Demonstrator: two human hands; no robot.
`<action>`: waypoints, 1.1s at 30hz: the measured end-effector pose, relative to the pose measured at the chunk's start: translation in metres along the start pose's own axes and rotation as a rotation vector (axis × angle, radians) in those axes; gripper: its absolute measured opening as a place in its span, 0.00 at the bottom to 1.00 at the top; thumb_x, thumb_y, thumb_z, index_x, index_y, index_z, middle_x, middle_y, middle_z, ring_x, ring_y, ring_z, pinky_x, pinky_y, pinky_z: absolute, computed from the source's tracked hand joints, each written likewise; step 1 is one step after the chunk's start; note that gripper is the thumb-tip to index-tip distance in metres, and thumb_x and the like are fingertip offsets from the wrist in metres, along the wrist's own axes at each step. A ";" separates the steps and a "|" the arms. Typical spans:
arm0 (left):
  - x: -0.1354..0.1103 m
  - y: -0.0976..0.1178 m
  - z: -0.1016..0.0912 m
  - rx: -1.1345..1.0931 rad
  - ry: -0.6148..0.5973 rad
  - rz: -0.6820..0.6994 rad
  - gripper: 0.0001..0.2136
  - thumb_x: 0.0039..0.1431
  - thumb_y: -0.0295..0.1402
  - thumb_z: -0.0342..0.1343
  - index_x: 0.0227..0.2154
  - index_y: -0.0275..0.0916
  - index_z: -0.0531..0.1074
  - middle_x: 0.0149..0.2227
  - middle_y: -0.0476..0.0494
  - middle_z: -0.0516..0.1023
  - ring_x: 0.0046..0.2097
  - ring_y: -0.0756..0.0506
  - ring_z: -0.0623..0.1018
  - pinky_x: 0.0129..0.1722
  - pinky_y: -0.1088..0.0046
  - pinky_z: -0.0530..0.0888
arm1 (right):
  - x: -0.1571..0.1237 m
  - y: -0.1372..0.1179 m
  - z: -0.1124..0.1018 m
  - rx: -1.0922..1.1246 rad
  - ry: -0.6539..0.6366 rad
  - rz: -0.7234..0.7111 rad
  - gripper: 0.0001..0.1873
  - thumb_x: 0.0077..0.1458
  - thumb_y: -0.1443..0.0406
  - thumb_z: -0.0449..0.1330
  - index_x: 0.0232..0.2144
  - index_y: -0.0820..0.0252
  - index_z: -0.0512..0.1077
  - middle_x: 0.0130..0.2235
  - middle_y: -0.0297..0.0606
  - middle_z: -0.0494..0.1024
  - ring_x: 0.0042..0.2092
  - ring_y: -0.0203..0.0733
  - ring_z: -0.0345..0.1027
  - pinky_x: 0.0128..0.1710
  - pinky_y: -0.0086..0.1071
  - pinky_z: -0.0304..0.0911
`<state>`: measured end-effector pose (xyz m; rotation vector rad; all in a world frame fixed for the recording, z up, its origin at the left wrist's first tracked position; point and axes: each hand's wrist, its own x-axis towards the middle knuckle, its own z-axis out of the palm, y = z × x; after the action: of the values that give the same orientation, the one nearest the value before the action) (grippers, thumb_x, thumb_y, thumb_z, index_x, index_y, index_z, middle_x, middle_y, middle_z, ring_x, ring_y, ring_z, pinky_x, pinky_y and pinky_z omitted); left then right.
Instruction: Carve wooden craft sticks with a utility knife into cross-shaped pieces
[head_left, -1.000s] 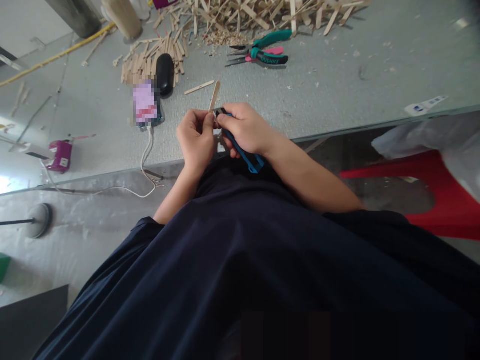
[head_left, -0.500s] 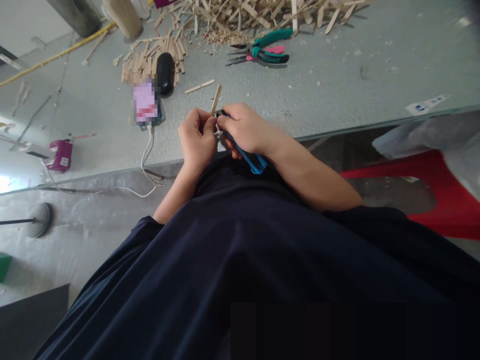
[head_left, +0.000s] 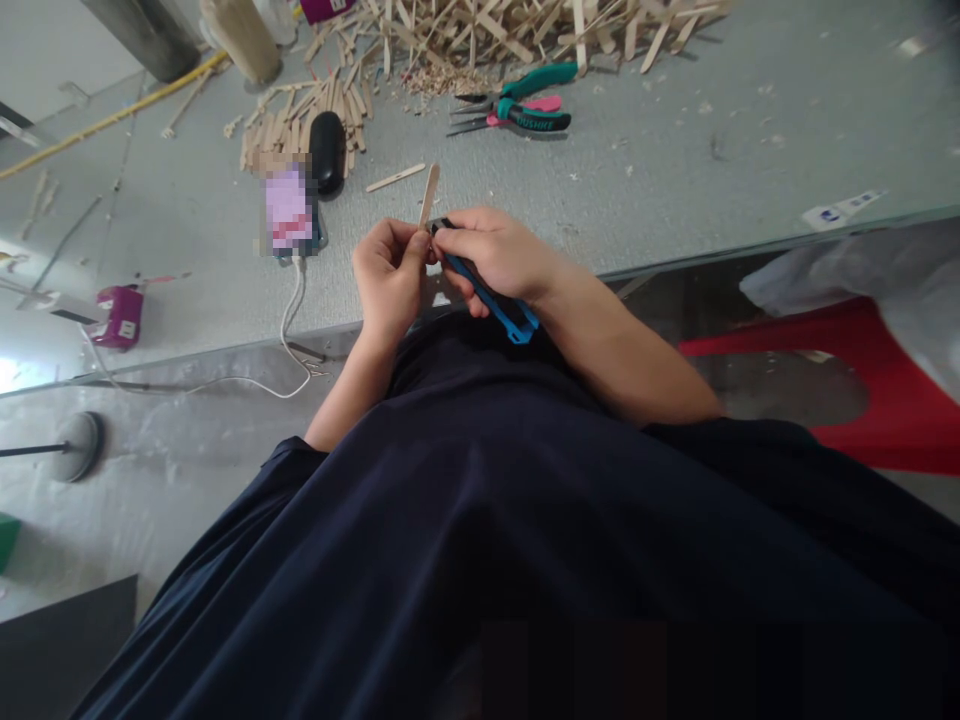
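Observation:
In my left hand a wooden craft stick is pinched between thumb and fingers, its rounded end pointing up and away from me. My right hand is wrapped around a blue and black utility knife, whose dark head meets the lower part of the stick by my left thumb. Fingers hide the exact contact and any blade. Both hands are close together over the table's front edge, just in front of my dark shirt. Another craft stick lies on the table a little beyond them.
Pliers with green and black handles lie beyond my hands, near wood shavings and a large heap of sticks. On the left are a phone with a white cable, a black case and a stick pile. A red stool stands right.
The view has shifted slightly. My hands keep nearly the same pose on the stick and the knife, with the knife's rear end turned a little to the right.

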<state>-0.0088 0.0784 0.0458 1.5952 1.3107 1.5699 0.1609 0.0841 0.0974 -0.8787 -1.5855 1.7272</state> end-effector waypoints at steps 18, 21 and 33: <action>-0.002 -0.009 -0.002 -0.083 0.042 0.064 0.17 0.74 0.48 0.69 0.32 0.44 0.77 0.29 0.51 0.82 0.25 0.52 0.77 0.26 0.74 0.75 | -0.001 0.003 -0.002 0.019 0.026 -0.017 0.13 0.75 0.59 0.55 0.34 0.53 0.68 0.18 0.28 0.70 0.15 0.37 0.64 0.13 0.29 0.57; -0.002 -0.010 -0.002 -0.109 0.038 0.104 0.17 0.73 0.48 0.69 0.33 0.44 0.77 0.30 0.51 0.83 0.29 0.50 0.82 0.32 0.73 0.80 | -0.001 0.003 0.002 -0.001 0.047 -0.003 0.12 0.75 0.59 0.55 0.35 0.53 0.68 0.18 0.29 0.70 0.16 0.38 0.64 0.13 0.29 0.58; -0.010 0.000 0.003 0.086 0.139 0.122 0.10 0.74 0.24 0.63 0.34 0.43 0.76 0.31 0.53 0.83 0.34 0.51 0.82 0.38 0.73 0.76 | -0.002 0.005 0.012 -0.073 0.120 -0.050 0.13 0.74 0.63 0.51 0.33 0.51 0.65 0.18 0.29 0.69 0.16 0.39 0.63 0.15 0.31 0.55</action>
<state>-0.0041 0.0706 0.0409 1.6718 1.3933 1.7469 0.1529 0.0752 0.0936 -0.9522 -1.5861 1.5615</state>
